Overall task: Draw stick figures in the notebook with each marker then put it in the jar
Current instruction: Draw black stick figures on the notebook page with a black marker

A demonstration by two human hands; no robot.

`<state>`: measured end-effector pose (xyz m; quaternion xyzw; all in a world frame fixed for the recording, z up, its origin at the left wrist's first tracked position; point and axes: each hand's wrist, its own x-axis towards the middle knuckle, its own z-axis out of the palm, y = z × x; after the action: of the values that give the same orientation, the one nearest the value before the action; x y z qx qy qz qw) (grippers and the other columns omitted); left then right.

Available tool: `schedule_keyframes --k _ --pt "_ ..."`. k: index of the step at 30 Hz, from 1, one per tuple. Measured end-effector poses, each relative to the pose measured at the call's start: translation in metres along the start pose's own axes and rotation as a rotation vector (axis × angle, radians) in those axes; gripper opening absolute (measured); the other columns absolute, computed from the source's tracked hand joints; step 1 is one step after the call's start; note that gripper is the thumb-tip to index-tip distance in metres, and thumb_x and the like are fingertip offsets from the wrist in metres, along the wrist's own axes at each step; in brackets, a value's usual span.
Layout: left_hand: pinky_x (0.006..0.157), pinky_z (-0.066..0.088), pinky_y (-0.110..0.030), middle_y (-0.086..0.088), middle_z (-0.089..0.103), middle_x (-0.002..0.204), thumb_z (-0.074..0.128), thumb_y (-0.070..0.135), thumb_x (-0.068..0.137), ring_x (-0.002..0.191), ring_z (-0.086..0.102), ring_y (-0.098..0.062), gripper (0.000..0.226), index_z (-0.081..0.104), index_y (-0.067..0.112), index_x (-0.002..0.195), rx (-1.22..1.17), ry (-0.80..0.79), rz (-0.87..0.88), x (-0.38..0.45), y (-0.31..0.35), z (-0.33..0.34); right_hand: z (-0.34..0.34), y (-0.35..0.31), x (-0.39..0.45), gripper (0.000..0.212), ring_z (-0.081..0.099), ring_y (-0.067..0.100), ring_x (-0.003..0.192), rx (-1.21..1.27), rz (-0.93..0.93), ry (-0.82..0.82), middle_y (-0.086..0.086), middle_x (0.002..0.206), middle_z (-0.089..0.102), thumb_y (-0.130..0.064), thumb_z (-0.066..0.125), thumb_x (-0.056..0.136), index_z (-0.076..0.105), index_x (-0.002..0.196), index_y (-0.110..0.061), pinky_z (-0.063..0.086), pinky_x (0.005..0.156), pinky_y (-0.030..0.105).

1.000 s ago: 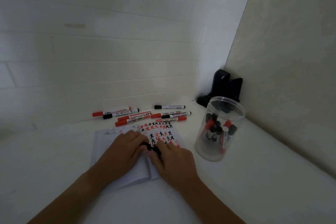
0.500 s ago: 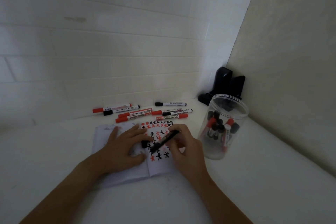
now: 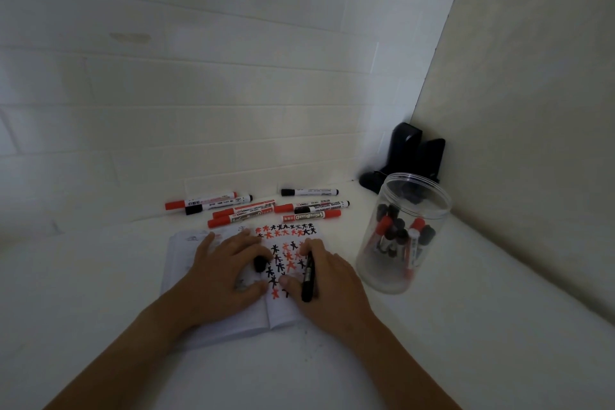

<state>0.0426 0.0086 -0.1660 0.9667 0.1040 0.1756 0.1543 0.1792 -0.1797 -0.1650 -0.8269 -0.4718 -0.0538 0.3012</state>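
Two hands are working the notebook point(image 3: 229, 316): our left hand point(image 3: 226, 271) is pinning the page and pinching the black cap point(image 3: 259, 264), our right hand point(image 3: 327, 280) is gripping the black marker point(image 3: 308, 280). We are judging the drawing step underway; next, capping, then reaching toward the jar point(image 3: 404, 233) at 2 o'clock.

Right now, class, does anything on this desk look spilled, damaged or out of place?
Nothing stands out. The jar stands upright with markers inside, the loose markers lie capped beyond the notebook, and the right hand holds an uncapped black marker while the left hand holds its cap.
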Motion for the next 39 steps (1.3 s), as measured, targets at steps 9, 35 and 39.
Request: schedule_keyframes --k 9,35,39 --pt "0.118 -0.009 -0.055 0.03 0.033 0.139 0.045 0.066 0.074 0.141 0.019 0.003 0.045 0.046 0.05 0.115 -0.013 -0.028 -0.015 -0.004 -0.004 -0.008 -0.013 -0.008 -0.001 0.013 0.055 0.008 0.062 0.329 -0.019 0.178 -0.009 0.072 0.056 -0.043 0.051 0.105 0.052 0.104 -0.03 0.038 0.058 0.015" --pt "0.116 0.017 -0.05 0.02 0.041 0.135 0.041 0.072 0.081 0.136 0.033 -0.008 0.047 0.048 0.044 0.119 0.034 0.07 -0.044 0.0 -0.008 0.002 -0.015 -0.004 -0.006 0.027 0.052 0.02 0.037 0.64 0.303 -0.02 0.01 0.058 0.064 -0.018 0.074 0.089 0.055 0.074 -0.009 0.043 0.039 0.026" --pt "0.116 0.016 -0.05 0.019 0.041 0.137 0.039 0.072 0.081 0.137 0.032 -0.008 0.049 0.048 0.043 0.12 0.04 0.063 -0.048 0.0 -0.008 0.002 -0.013 -0.003 -0.005 0.026 0.053 0.016 0.038 0.612 0.323 -0.044 0.007 0.057 0.064 -0.02 0.076 0.087 0.056 0.075 -0.01 0.044 0.04 0.024"
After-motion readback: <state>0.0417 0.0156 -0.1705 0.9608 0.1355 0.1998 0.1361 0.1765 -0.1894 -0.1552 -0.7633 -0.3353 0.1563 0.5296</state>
